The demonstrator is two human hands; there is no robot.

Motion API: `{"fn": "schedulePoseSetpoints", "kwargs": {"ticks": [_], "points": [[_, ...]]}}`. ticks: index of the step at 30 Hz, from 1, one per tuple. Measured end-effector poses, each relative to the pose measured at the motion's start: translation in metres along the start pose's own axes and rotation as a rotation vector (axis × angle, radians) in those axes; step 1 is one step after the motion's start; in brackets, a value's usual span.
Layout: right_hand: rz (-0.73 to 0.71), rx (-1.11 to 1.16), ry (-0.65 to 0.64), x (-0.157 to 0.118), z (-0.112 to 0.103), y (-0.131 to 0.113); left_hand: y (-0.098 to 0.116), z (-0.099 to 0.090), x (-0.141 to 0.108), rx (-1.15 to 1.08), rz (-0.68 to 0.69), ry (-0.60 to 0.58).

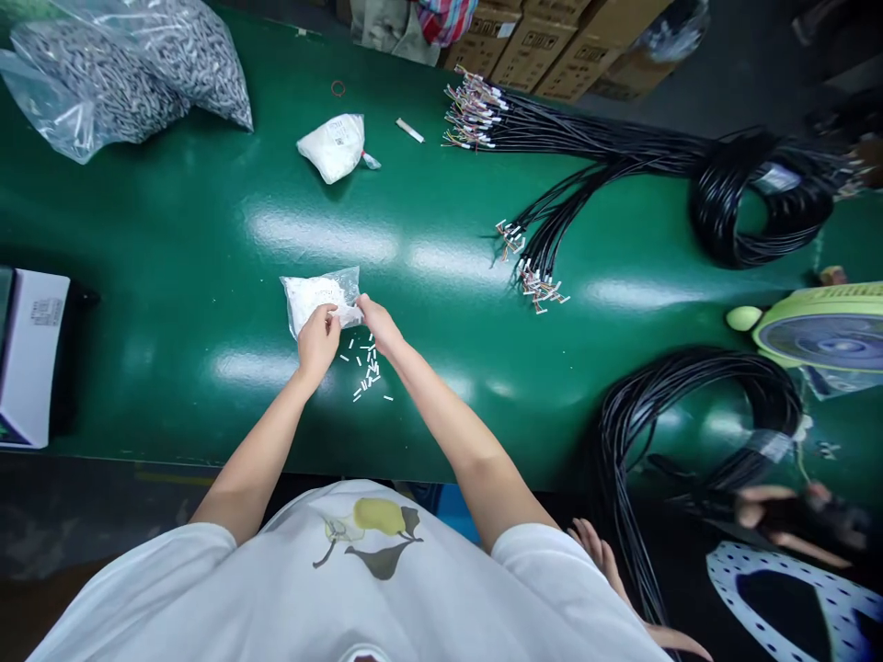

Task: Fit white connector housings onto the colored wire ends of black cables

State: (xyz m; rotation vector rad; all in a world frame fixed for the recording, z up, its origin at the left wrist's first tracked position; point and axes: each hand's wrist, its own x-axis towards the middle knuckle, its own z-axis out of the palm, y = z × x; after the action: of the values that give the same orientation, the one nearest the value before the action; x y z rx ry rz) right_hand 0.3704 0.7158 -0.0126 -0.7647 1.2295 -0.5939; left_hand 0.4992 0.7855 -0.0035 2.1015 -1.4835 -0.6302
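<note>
A clear plastic bag [307, 292] filled with small white pieces lies on the green table in front of me. My left hand [318, 345] pinches the bag's near edge, fingers closed on the plastic. At the bag's right corner, my right hand [377, 322] grips the plastic between thumb and fingers. Several small white pieces [371, 366] lie scattered on the table just below the bag, between my forearms. A second, tied white bag [335, 149] sits farther back.
Large bags of grey parts [138, 78] stand back left, a white device [31, 354] at the left edge. Black cable bundles [593, 138] and a coil [696, 386] lie to the right, near a green fan [828, 326]. Another person's hand [779, 519] is at lower right.
</note>
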Motion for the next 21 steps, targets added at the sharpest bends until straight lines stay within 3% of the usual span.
{"fn": "schedulePoseSetpoints", "kwargs": {"ticks": [4, 8, 11, 14, 16, 18, 21], "points": [[-0.086, -0.038, 0.005, 0.003, -0.010, 0.000, -0.017, -0.003, -0.025, 0.032, 0.003, -0.052], [-0.140, -0.121, 0.047, -0.001, -0.045, 0.002, -0.032, 0.007, -0.049, 0.085, 0.077, -0.234], [-0.144, -0.232, 0.055, -0.030, -0.082, 0.027, -0.038, 0.017, -0.061, 0.134, 0.135, -0.345], [-0.178, -0.568, -0.019, -0.081, -0.103, 0.073, -0.040, 0.027, -0.072, 0.170, 0.180, -0.432], [-0.206, -0.781, -0.043, -0.109, -0.103, 0.102, -0.038, 0.033, -0.080, 0.183, 0.203, -0.468], [-0.215, -0.837, -0.045, -0.118, -0.094, 0.120, -0.036, 0.039, -0.085, 0.188, 0.213, -0.476], [-0.254, -0.828, -0.062, -0.095, -0.078, 0.120, -0.031, 0.047, -0.080, 0.185, 0.203, -0.448]]}}
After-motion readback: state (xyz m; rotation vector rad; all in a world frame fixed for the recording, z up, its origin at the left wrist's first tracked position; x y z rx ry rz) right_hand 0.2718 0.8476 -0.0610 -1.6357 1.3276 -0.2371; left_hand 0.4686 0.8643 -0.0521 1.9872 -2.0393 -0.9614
